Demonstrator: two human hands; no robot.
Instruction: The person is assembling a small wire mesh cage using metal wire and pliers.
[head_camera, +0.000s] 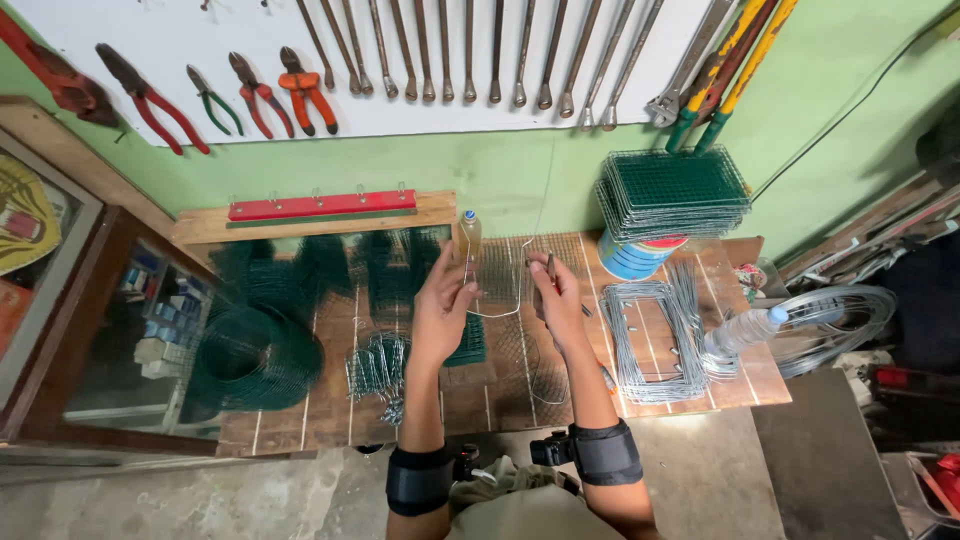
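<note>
Here, from the head view, I see both hands raised above a wooden workbench (330, 410) of reddish planks. My left hand (443, 305) grasps one side of a thin, bare steel wire loop (497, 280), bent into a rough U with a rounded lower end; my right hand (557, 300) pinches the opposite side, and a small dark tool handle (550, 268) stands upright in its fingers, though I cannot tell which tool it is. The loop hangs in the air between the hands, over the middle of the bench.

Below the left forearm lies a cluster of bent wire hooks (377, 368), grey and shiny. To the left sits a coil of green coated wire mesh (252, 355), soft-edged and dark. To the right lie stacked rectangular wire frames (650, 335), galvanised and flat, with a clear plastic bottle (745, 328) lying just beside them. Farther back, a pile of green mesh panels (672, 190) rests on a blue-and-white can (632, 258). A small bottle (469, 235) stands just behind the left hand. Pliers (306, 92) and long spanners (467, 50) hang on the white wall board.
</note>
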